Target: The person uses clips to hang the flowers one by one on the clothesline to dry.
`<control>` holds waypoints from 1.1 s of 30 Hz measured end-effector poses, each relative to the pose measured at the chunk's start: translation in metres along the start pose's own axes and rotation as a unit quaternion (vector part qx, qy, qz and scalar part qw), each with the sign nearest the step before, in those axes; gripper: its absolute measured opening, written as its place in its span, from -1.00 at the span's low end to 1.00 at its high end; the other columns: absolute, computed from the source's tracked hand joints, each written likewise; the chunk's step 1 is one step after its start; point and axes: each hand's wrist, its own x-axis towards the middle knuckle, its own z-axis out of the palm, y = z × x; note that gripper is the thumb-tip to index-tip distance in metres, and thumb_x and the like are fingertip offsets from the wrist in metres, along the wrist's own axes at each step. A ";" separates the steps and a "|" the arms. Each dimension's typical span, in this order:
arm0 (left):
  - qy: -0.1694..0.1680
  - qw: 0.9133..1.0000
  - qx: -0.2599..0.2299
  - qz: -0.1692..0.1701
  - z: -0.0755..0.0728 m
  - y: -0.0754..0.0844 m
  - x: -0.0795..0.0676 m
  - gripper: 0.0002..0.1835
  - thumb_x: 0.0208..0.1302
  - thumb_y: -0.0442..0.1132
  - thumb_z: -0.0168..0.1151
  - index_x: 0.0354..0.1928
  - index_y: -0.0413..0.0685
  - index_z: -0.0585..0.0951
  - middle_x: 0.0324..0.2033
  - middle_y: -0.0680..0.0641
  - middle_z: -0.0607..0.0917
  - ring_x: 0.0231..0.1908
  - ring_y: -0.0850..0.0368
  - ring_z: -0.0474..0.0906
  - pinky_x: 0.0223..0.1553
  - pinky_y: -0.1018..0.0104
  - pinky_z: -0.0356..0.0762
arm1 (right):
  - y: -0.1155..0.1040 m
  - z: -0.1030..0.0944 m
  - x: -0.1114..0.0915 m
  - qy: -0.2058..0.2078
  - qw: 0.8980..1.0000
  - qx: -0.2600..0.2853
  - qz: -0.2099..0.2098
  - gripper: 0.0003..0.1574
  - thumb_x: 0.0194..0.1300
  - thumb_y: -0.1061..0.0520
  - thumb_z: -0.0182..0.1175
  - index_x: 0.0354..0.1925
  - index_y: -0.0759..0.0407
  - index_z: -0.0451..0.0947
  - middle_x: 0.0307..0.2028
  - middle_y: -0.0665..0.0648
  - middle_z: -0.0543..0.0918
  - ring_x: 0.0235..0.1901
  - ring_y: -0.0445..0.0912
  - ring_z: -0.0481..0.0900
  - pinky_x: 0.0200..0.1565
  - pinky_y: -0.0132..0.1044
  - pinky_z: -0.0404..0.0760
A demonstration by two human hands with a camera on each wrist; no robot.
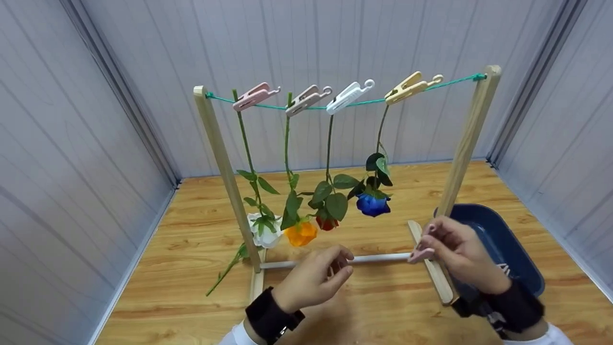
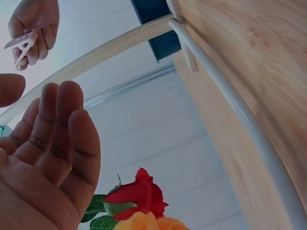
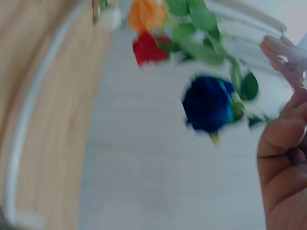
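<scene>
My right hand [image 1: 467, 254] pinches a pink clothespin [image 1: 421, 253] between thumb and fingers, near the right post's foot. In the head view, my left hand [image 1: 316, 278] hovers over the white crossbar [image 1: 378, 258] with loosely bent fingers and holds nothing. Above them a white rose [image 1: 265, 232], an orange rose [image 1: 300, 233], a red rose [image 1: 327, 223] and a blue rose [image 1: 373, 205] hang head down. Their stems are clipped to a green string [image 1: 270, 106] by a pink clip [image 1: 254, 97], a greyish-pink clip [image 1: 308, 101], a white clip [image 1: 348, 99] and a yellow clip [image 1: 409, 89].
A wooden frame carries the string between its left post [image 1: 218, 153] and right post [image 1: 467, 143]. Beside the right post stands a dark blue basin [image 1: 524, 268] with clothespins inside. A green stem [image 1: 225, 274] lies on the table at left, its upper end hidden behind the frame.
</scene>
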 end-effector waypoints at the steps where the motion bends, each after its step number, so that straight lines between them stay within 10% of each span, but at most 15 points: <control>1: 0.005 1.000 -0.002 0.002 0.001 0.001 0.001 -0.84 0.66 -0.24 0.17 0.09 -0.10 0.66 -0.32 0.01 0.75 -0.39 0.42 0.48 -0.28 0.52 0.57 | 0.002 0.006 -0.001 0.010 1.000 0.007 -0.002 -0.74 0.40 0.73 -0.07 -0.15 0.55 0.46 -0.29 0.09 0.79 -0.36 -0.19 0.82 -0.43 -0.39 0.73; 21: -0.060 0.995 0.029 0.072 0.009 0.019 0.012 -0.59 0.83 -0.16 -0.24 0.44 -0.15 0.45 0.16 -0.10 0.69 0.12 0.22 0.62 0.22 0.38 0.60 | 0.034 0.077 -0.010 0.046 0.987 0.145 0.058 -0.92 0.55 0.58 0.00 -0.12 0.65 0.45 -0.18 -0.03 0.83 -0.33 -0.27 0.75 -0.32 -0.37 0.76; 33: -0.051 0.993 0.099 0.051 0.012 0.015 0.006 -0.62 0.83 -0.17 -0.32 0.34 -0.18 0.42 0.14 -0.13 0.68 0.13 0.19 0.62 0.23 0.30 0.64 | 0.040 0.082 -0.007 0.052 0.993 0.076 0.080 -0.80 0.55 0.54 0.03 -0.06 0.58 0.60 -0.20 -0.07 0.82 -0.37 -0.31 0.68 -0.34 -0.40 0.70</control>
